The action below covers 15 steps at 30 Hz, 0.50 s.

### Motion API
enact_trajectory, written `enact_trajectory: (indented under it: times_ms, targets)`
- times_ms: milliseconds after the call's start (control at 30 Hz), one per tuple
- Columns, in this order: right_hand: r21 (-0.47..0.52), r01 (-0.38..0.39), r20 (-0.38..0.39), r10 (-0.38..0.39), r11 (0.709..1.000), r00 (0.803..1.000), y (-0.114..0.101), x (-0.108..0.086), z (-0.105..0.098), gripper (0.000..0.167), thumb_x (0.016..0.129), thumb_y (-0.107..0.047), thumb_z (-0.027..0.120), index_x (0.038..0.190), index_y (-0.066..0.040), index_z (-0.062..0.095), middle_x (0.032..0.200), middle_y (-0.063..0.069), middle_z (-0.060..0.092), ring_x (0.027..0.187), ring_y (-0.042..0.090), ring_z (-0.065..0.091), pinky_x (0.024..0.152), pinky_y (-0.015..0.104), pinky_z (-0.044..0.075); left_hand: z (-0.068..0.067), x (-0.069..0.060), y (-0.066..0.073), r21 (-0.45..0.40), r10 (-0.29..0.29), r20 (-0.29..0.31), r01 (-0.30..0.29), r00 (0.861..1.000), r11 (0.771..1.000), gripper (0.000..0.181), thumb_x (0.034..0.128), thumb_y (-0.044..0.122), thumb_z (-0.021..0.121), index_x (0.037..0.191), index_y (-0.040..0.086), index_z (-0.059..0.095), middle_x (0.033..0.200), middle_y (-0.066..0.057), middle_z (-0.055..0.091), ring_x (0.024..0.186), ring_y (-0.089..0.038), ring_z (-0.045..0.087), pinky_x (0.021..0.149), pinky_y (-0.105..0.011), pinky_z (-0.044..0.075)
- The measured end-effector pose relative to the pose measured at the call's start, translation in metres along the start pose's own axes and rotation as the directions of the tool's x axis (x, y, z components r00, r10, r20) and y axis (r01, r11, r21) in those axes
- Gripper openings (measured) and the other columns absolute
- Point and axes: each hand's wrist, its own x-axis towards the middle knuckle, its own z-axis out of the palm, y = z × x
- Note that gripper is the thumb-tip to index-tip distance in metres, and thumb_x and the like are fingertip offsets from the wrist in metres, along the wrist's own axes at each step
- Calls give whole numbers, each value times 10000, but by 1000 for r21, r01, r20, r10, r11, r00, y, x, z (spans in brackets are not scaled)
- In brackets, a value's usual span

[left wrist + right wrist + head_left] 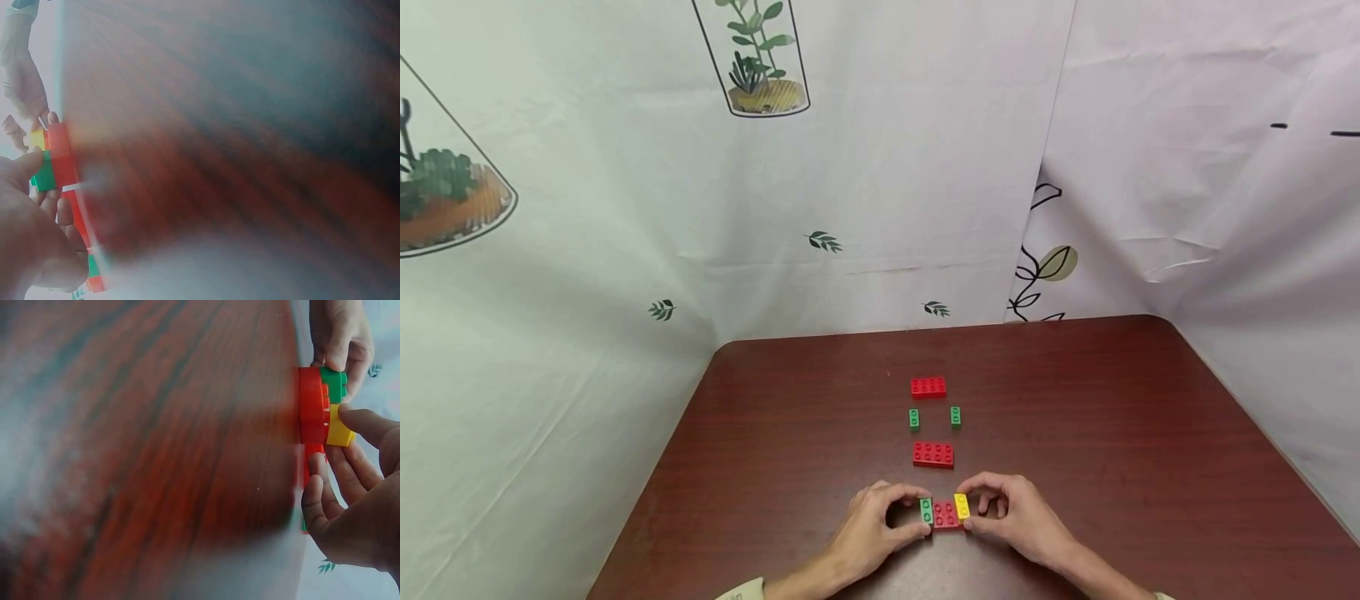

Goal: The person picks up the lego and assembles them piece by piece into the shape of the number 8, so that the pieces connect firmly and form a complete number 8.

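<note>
Close to the person, a red toy brick [944, 515] lies on the table, its middle studs showing. On its left end sits a green two-stud brick [927, 511], which the left hand [880, 521] pinches between thumb and fingers. The right hand [1017, 518] pinches a yellow two-stud brick [962, 507] at the red brick's right end. The yellow brick [340, 426] stands slightly askew in the right wrist view; whether it is fully seated I cannot tell. In the left wrist view the green brick [44, 172] rests against the red one.
Farther back on the brown table [790, 417] lie a red brick [933, 454], two small green bricks, one left [914, 419] and one right [955, 417], and another red brick [928, 387]. A white printed cloth [880, 167] hangs behind the table and along its sides.
</note>
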Motion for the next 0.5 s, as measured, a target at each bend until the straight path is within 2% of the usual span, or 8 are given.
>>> enact_trajectory:
  times_ms: [500]
  targets:
    - [-131,30,-51,-37,991,998,-3,-2,5,284,832,-102,912,1066,-194,779,792,-48,637,633,29,511,549,228,448,0,1,1,-5,-12,2,12,1000,1000,307,901,372,864,1182,279,782,1022,165,718,958,-43,611,827,-305,517]
